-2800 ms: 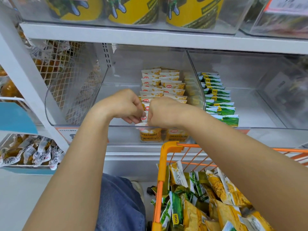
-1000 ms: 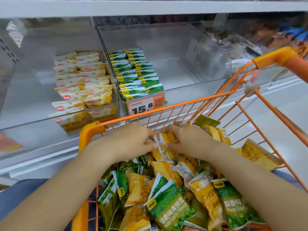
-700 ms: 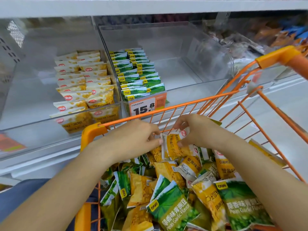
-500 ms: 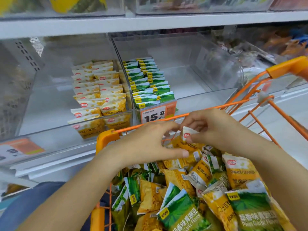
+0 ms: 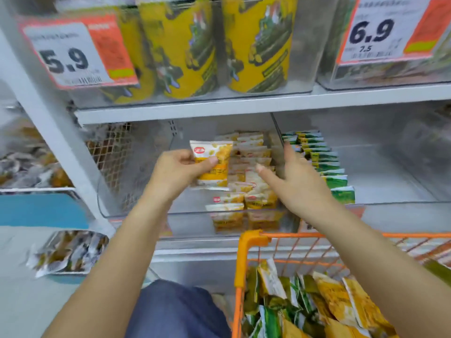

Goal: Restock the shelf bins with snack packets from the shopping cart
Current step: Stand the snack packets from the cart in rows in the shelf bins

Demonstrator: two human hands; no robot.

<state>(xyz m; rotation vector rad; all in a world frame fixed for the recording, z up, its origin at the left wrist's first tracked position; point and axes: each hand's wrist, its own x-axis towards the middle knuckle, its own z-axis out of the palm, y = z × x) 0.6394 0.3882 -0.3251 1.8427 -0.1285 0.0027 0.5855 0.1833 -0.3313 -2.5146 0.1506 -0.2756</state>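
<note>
My left hand (image 5: 175,170) holds a yellow and white snack packet (image 5: 214,156) upright above the left clear shelf bin (image 5: 136,211). That bin holds rows of the same yellow packets (image 5: 252,164). My right hand (image 5: 296,182) is open with fingers spread, reaching over the rows near the divider. The neighbouring bin has rows of green packets (image 5: 324,162). The orange shopping cart (image 5: 249,242) stands at the lower right, piled with mixed yellow and green packets (image 5: 314,306).
The shelf above carries yellow tubs (image 5: 185,52) behind price tags reading 5.9 (image 5: 73,54) and 6.9 (image 5: 380,32). A white upright post (image 5: 56,128) stands at the left, with other snack trays (image 5: 68,252) beyond it. My knee in blue denim (image 5: 175,311) is below.
Both hands rose from the cart to the shelf bin. My left hand now carries one yellow packet; my right hand let go and opened. The view swung up and left.
</note>
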